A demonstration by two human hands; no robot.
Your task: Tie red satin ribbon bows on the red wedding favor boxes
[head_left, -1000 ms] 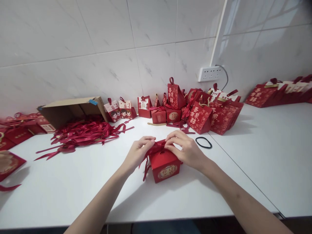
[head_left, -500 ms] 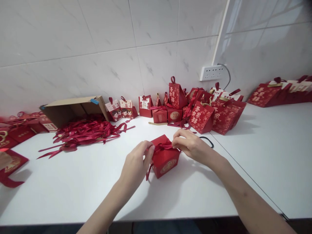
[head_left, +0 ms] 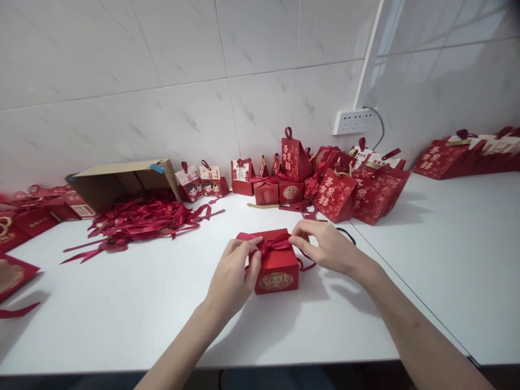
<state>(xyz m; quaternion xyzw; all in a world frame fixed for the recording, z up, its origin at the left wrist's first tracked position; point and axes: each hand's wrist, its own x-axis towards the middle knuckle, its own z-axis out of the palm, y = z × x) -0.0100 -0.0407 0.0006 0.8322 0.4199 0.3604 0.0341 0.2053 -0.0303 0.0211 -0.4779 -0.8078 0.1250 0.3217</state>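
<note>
A small red gift box [head_left: 278, 271] with a gold emblem on its front stands on the white table before me. Across its top lies a dark red ribbon bow [head_left: 271, 245]. My left hand [head_left: 234, 271] is at the box's left side, its thumb and fingers closed on the bow's left part. At the right, my right hand [head_left: 320, 244] pinches the right loop of the ribbon between thumb and fingertips. A dark red cord handle [head_left: 307, 262] sticks out on the box's right side.
Behind are a cardboard box [head_left: 122, 181] on its side, spilling a heap of red ribbons [head_left: 142, 219], and several red gift boxes [head_left: 335, 195] along the wall. A power strip [head_left: 353, 122] hangs on the tiles. Part of another red box [head_left: 16, 273] shows at far left.
The gift box has turned so its emblem faces me more squarely. My hands stay at the bow, whose loops now show more fully. The red box at far left has shifted left.
</note>
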